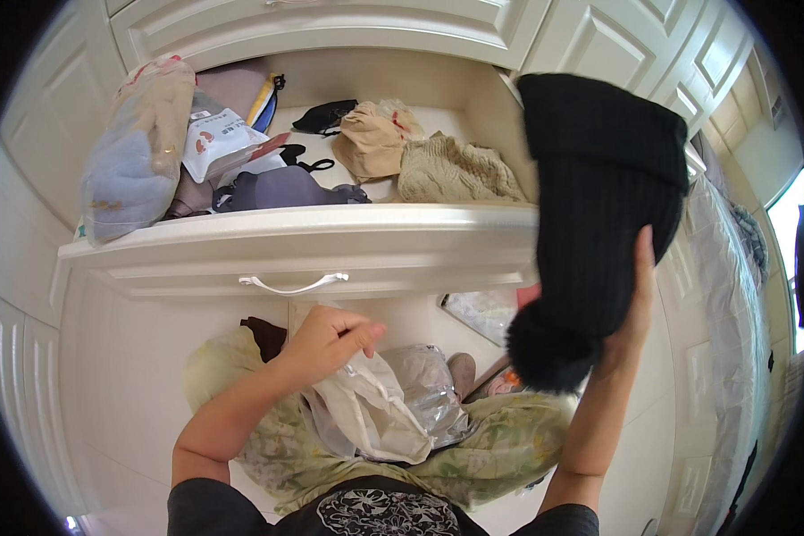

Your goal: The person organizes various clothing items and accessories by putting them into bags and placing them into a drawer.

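Note:
My right hand holds up a black ribbed knit hat with a pompom at its lower end, at the right end of the open drawer. My left hand hovers over my lap with its fingers curled, and nothing shows in it. Below it, a cream cloth bag lies on my lap beside a clear plastic bag. Inside the drawer are a beige knitted item, a tan fabric cap, a grey bra and a black cloth item.
A stuffed clear plastic bag and a white printed packet stand at the drawer's left end. A flat clear plastic pouch lies on the floor under the drawer front. Plastic sheeting hangs at the right.

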